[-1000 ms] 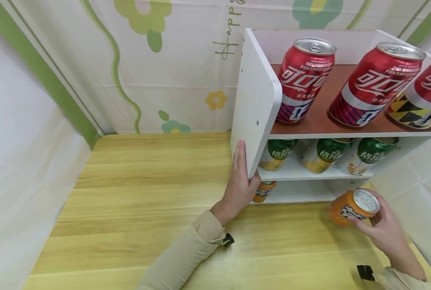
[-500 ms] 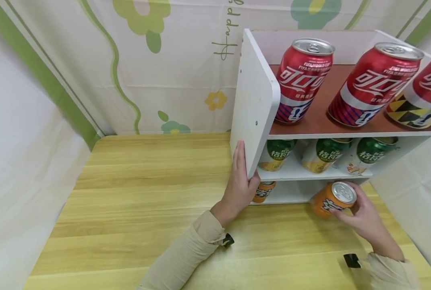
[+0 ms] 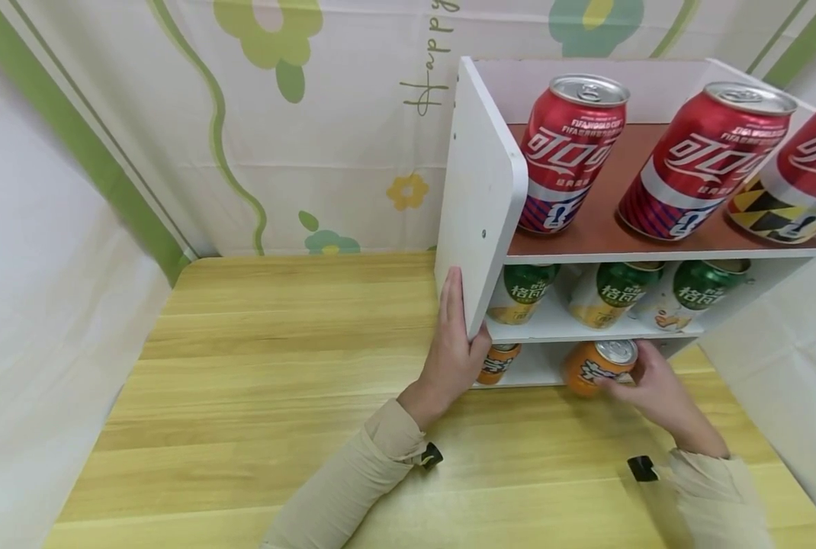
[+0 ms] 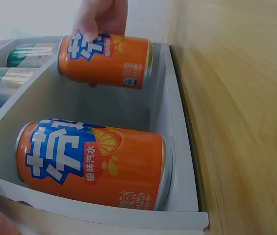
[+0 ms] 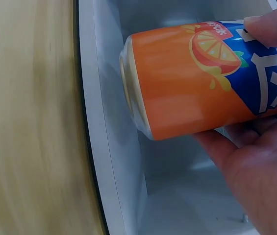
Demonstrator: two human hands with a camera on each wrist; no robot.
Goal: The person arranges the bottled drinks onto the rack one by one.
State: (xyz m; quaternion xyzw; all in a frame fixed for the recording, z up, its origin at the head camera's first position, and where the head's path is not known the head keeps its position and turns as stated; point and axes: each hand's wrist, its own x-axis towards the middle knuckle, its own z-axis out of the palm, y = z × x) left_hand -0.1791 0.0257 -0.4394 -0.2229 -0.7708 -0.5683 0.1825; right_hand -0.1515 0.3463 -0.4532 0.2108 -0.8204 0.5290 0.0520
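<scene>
My right hand (image 3: pixel 665 396) grips an orange soda can (image 3: pixel 586 371) between thumb and fingers at the front of the white shelf unit's bottom level. In the right wrist view the held can (image 5: pixel 182 83) appears just above the bottom board, its base apart from it. A second orange soda can (image 3: pixel 499 364) stands at the left end of that level; the left wrist view shows this standing can (image 4: pixel 94 166) close up beside the side panel. My left hand (image 3: pixel 444 362) holds the front edge of the left side panel (image 3: pixel 480 198), long fingers along its outer face, thumb at the edge.
Green-topped cans (image 3: pixel 624 293) stand in a row on the middle shelf. Red cola cans (image 3: pixel 573 160) stand on the brown top board (image 3: pixel 644 164). The unit rests on a wooden table (image 3: pixel 277 366), with a flower-patterned cloth (image 3: pixel 353 137) behind it.
My right hand has carried the orange soda can leftward and away from me, from the table at the right to the bottom level's front. My left hand stays on the side panel.
</scene>
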